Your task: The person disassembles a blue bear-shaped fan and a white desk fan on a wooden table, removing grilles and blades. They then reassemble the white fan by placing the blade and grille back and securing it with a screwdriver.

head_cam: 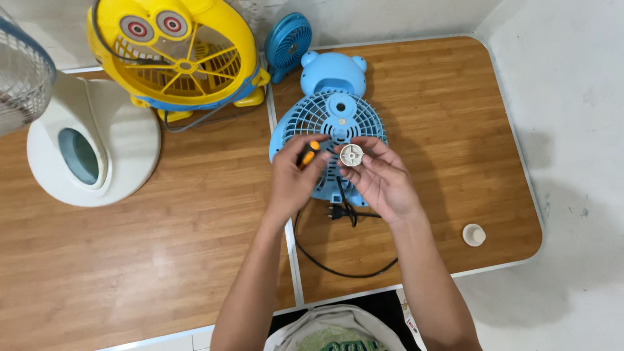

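A light blue bear-shaped fan [330, 107] lies face up on the wooden table [455, 130]. Over its grille my left hand [292, 179] grips a screwdriver with an orange and black handle [308, 154]. My right hand [383, 179] holds a small white round knob [351, 155] between its fingertips, right beside the screwdriver. The fan's black cord and plug [338, 211] trail out below my hands.
A yellow cartoon-faced fan [179, 55] stands at the back left, with a small blue fan [288, 40] behind it. A white fan base [91, 146] and a wire grille [23, 75] occupy the left. A small white cap [474, 234] lies near the right edge.
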